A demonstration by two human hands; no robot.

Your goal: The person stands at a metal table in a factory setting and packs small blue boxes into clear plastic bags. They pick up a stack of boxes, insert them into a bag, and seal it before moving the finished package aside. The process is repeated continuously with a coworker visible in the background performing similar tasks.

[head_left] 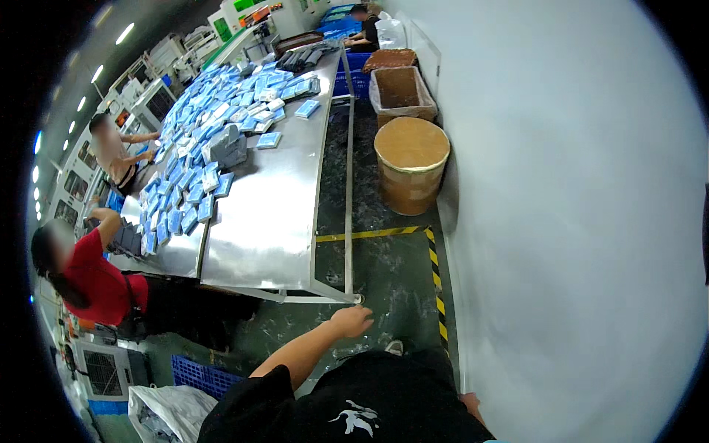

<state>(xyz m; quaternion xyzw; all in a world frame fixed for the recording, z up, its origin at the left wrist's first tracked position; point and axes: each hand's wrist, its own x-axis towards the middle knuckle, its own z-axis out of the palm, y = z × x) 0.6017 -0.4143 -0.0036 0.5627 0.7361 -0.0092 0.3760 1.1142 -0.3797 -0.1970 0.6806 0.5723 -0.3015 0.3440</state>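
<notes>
Item: stainless-steel table [266, 229], long, bright-topped, set on a pale metal frame, running away from the wearer; its near end is bare. Item: left hand [353, 322], bare, reaching forward beside that table's near right corner, apart from it as I see it; fingers loosely extended, nothing visible in them. Item: right hand [471, 404], low beside the wall [576, 221], mostly hidden by the body; whether its fingers are open or closed I cannot tell. Item: black shirt [310, 402] on the wearer, bearing a white bird motif; below it, one shoe [394, 347] on the dark green floor [384, 269]. Stock on the table: flat blue-and-white packets [199, 193], many, heaped along the left side and toward the far end; two lie apart, toward the right edge. Also a grey bundle [227, 146] among the packets, and dark grey pieces [303, 57] at the far end. Right of the table: a brown drum [410, 181], lidded, upright; behind it, a carton [402, 117] with a clear liner; farther, blue crates [358, 81]. Floor marking: yellow-and-black tape [436, 280], turning a corner near the drum. At the table's left: a person in red [111, 284], and farther along, a person in a pale top [114, 153]. Lower left: a white sack [173, 410] beside a blue slatted crate [203, 376].
</notes>
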